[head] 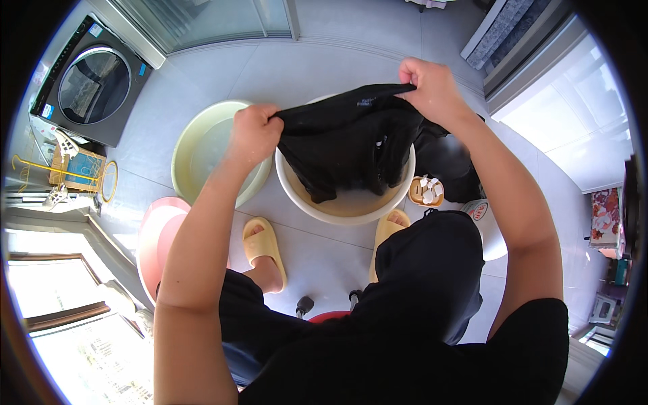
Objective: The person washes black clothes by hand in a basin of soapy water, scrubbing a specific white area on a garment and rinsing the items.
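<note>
A black garment [349, 136] is stretched between my two hands, its lower part hanging into a white basin [324, 217]. My left hand [256, 132] pinches one top corner. The other top corner is gripped by my right hand [430, 88], held farther out and to the right. A small bluish print shows near the garment's upper edge. Cloudy brownish water [357, 205] stands in the basin below the cloth. Which kind of garment it is, I cannot tell.
Left of the white basin stands a pale green basin [185, 162] with water, and a pink basin [157, 233] nearer me. At right are a dish of white soap pieces [430, 190], a dark heap [450, 157] and a white bucket [493, 238]. A washing machine [93, 83] is at far left.
</note>
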Demonstrator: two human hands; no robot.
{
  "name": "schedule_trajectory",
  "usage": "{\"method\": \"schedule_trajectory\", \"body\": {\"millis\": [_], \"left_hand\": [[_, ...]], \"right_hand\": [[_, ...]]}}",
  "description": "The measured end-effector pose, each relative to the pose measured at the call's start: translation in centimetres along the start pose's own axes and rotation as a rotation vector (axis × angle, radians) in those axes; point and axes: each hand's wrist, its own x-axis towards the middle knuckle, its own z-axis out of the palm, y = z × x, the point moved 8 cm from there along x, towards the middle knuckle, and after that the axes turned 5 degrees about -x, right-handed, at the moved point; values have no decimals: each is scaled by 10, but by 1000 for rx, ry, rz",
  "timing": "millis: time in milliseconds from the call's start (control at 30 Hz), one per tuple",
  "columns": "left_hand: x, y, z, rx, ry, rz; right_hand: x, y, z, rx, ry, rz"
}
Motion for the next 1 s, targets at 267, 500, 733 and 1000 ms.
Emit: {"method": "schedule_trajectory", "body": {"millis": [267, 500, 733, 1000], "left_hand": [[8, 59, -64, -664, 100, -8], [30, 49, -60, -709, 68, -115], [45, 0, -3, -675, -124, -266], [46, -36, 9, -280, -343, -254]], "right_hand": [[15, -2, -72, 202, 129, 75], [18, 24, -26, 448, -248, 210], [-6, 96, 75, -59, -305, 102], [-41, 98, 93, 1350, -230, 599]]}}
